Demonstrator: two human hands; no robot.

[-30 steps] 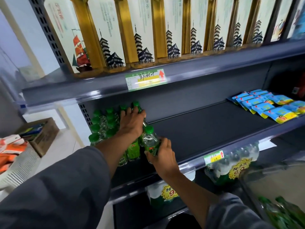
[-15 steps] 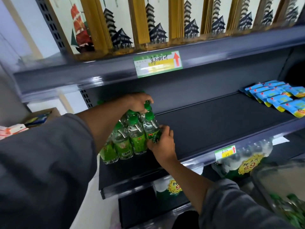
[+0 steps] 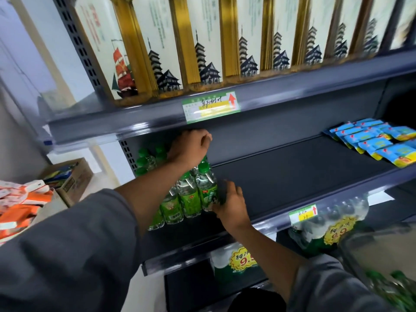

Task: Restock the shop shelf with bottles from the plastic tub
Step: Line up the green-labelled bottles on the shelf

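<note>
free: shelf (image 3: 292, 176) mid-span | blocked: bottles (image 3: 191, 194) left, packets (image 3: 378, 143) right

The left forearm (image 3: 157, 188) crosses in front of the bottles (image 3: 189, 199) at the left end of the shelf (image 3: 292, 176), hiding most of the rear ones; their count cannot be told. The left hand (image 3: 191, 147) covers the caps beneath it, and whether its curled fingers grip one is unclear. The right hand (image 3: 231, 206) is motion-blurred at the fingertips, so contact with the front bottle is uncertain. The plastic tub (image 3: 364, 248) is blurred and cut off by the right and bottom edges. Writing on the price tag (image 3: 210, 106) is illegible. The blue packets (image 3: 378, 143) run past the right edge.
</note>
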